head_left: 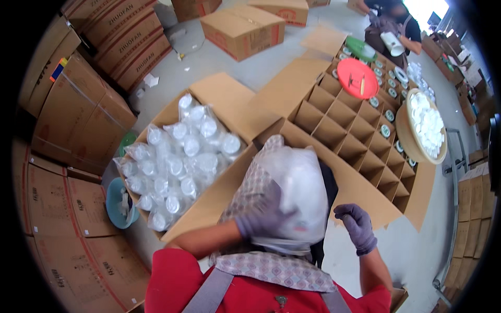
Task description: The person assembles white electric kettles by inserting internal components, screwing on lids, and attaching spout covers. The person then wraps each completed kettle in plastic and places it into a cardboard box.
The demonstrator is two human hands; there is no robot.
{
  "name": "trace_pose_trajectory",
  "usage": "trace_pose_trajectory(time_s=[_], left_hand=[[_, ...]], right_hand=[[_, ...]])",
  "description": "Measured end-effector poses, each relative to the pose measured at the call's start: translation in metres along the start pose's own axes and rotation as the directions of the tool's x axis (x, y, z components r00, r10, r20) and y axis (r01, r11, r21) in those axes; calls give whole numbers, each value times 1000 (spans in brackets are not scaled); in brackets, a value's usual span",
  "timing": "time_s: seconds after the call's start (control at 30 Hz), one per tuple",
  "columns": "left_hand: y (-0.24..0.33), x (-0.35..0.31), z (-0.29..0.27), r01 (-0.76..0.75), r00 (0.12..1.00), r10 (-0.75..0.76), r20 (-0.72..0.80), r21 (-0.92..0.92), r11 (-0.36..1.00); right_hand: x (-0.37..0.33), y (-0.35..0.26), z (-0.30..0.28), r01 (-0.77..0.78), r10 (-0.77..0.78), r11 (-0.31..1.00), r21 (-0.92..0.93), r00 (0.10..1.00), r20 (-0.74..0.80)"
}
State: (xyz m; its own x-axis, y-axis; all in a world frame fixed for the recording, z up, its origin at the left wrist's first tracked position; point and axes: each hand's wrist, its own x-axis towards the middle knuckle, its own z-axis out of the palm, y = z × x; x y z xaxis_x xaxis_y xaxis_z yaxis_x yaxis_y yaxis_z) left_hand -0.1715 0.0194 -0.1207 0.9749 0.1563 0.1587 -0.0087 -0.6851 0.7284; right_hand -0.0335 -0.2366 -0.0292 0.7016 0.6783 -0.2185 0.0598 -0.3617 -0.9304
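My left hand (265,213), in a grey-purple glove, lies over a bulging, whitish translucent plastic bag (304,195) on my lap. Its fingers look spread, though motion blurs them. To the right of the bag and apart from it, my right hand (357,223) is raised in a matching glove. Its fingers curl together; whatever they may hold is too small to make out. A patterned apron (250,180) shows beside the bag. Ahead on the left, an open carton (195,221) is packed with several clear plastic-wrapped cups or jars (190,145).
A divided carton (365,143) holds lidded jars (385,130) in its far cells. On it rest a red tray (358,78) with small tools, a green tray (360,48) and a tub of white pieces (428,125). Stacked cartons (78,208) line the left; a co-worker (394,28) holds a white container.
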Motion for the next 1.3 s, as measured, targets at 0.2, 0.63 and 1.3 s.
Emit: trace_pose_trajectory(time_s=[0.2, 0.63, 1.3], left_hand=[[86, -5, 13, -487, 862, 416, 289, 245, 838], [-37, -53, -60, -27, 897, -15, -443, -89, 996], [-164, -72, -122, 288, 769, -314, -557, -138, 948]], right_hand=[[69, -58, -4, -381, 607, 701, -603, 762, 224], [262, -143, 76, -287, 333, 941, -181, 882, 333], [586, 38, 691, 322, 154, 631, -706, 840, 520]])
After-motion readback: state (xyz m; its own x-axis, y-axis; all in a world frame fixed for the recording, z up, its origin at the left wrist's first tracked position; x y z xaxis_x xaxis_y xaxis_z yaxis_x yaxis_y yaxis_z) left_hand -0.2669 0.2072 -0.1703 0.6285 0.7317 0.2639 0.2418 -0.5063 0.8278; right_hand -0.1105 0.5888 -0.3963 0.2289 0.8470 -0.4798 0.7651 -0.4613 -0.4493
